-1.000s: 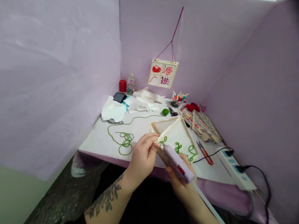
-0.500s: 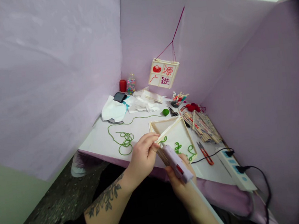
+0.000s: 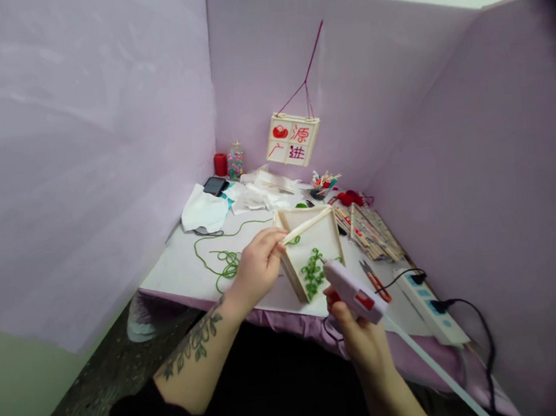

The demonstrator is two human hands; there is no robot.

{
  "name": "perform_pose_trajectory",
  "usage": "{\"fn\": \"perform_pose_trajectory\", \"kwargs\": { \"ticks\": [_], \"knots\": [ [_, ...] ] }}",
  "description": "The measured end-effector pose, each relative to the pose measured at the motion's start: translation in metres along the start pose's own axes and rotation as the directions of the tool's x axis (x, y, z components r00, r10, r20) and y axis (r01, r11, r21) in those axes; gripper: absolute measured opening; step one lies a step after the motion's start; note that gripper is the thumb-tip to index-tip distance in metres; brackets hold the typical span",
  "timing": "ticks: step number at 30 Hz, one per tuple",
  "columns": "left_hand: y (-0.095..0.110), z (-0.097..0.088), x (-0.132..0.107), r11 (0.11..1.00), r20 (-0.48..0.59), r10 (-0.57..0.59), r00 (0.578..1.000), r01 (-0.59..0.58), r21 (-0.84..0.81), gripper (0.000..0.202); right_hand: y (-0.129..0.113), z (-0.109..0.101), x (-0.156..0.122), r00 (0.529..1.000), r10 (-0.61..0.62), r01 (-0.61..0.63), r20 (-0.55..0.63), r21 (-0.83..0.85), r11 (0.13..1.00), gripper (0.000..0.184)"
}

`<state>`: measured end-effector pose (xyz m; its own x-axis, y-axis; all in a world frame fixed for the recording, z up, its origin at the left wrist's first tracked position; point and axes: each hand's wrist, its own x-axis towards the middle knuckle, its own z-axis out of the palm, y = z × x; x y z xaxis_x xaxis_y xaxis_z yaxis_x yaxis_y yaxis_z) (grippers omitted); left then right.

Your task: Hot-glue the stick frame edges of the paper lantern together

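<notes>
My left hand (image 3: 262, 260) pinches the left side of a shallow wooden frame box (image 3: 337, 231), which is tilted above the table's front edge. A pale strip (image 3: 309, 223) runs slantwise across the box's upper part. Green cord loops (image 3: 313, 274) lie on the white panel inside it. My right hand (image 3: 364, 338) is wrapped round a lilac hot glue gun (image 3: 348, 283), a long glue stick (image 3: 439, 370) trailing from its back. The nozzle points at the green loops; whether it touches the box, I cannot tell.
Loose green cord (image 3: 227, 264) lies left of the box. To the right are red-handled snips (image 3: 376, 282), a power strip (image 3: 432, 307) with black cables, and a pile of sticks (image 3: 370, 231). White paper (image 3: 203, 209) sits behind, below a hanging sign (image 3: 293, 140).
The glue gun has moved right and away from the box's left corner. The box has been raised and tipped, showing more of the green loops. The view has shifted slightly.
</notes>
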<state>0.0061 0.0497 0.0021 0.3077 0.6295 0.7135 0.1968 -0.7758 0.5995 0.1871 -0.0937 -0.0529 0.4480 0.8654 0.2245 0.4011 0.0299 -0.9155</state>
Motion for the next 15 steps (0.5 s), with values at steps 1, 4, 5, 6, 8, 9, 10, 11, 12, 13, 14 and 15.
{"fn": "perform_pose_trajectory", "kwargs": {
  "ticks": [1,4,5,6,8,9,10,11,12,13,14,15],
  "knots": [
    [-0.006,0.004,0.011,0.998,0.058,0.045,0.997,-0.047,0.040,0.022,0.003,0.000,0.001,1.000,0.025,-0.025,-0.015,0.011,1.000,0.046],
    [-0.030,0.018,0.045,0.981,0.236,0.055,0.970,-0.096,0.166,0.025,0.003,0.003,0.002,0.997,0.042,-0.041,-0.067,0.028,0.999,0.048],
    [-0.038,0.023,0.056,0.978,0.258,0.031,0.966,-0.082,0.191,0.026,0.001,0.005,0.001,0.996,0.036,-0.033,-0.078,0.033,0.999,0.047],
    [-0.046,0.026,0.065,0.975,0.286,0.019,0.958,-0.081,0.206,0.027,-0.002,0.007,0.001,0.996,0.026,-0.023,-0.086,0.036,0.999,0.047],
    [-0.057,0.028,0.077,0.967,0.333,0.029,0.943,-0.111,0.229,0.029,-0.008,0.010,0.002,0.996,-0.003,0.006,-0.091,0.036,0.999,0.045],
    [-0.058,0.026,0.079,0.962,0.332,0.052,0.942,-0.137,0.237,0.030,-0.010,0.011,0.004,0.995,-0.026,0.029,-0.093,0.026,0.999,0.043],
    [-0.055,0.024,0.077,0.956,0.301,0.084,0.950,-0.162,0.245,0.033,-0.011,0.012,0.008,0.994,-0.058,0.059,-0.096,0.006,0.998,0.040],
    [-0.048,0.021,0.070,0.951,0.233,0.121,0.965,-0.180,0.251,0.037,-0.011,0.012,0.013,0.991,-0.099,0.097,-0.092,-0.023,0.995,0.038],
    [-0.037,0.019,0.060,0.949,0.136,0.165,0.977,-0.195,0.249,0.043,-0.010,0.012,0.018,0.986,-0.144,0.140,-0.082,-0.057,0.989,0.036],
    [-0.023,0.017,0.047,0.948,0.032,0.215,0.976,-0.217,0.235,0.047,-0.008,0.013,0.022,0.979,-0.191,0.184,-0.076,-0.093,0.979,0.034],
    [-0.007,0.018,0.032,0.947,-0.058,0.260,0.964,-0.243,0.210,0.044,-0.005,0.014,0.025,0.969,-0.234,0.224,-0.078,-0.127,0.966,0.033],
    [0.010,0.020,0.017,0.936,-0.066,0.327,0.943,-0.314,0.159,0.041,-0.002,0.016,0.025,0.959,-0.268,0.253,-0.087,-0.156,0.955,0.031]
  ]
}}
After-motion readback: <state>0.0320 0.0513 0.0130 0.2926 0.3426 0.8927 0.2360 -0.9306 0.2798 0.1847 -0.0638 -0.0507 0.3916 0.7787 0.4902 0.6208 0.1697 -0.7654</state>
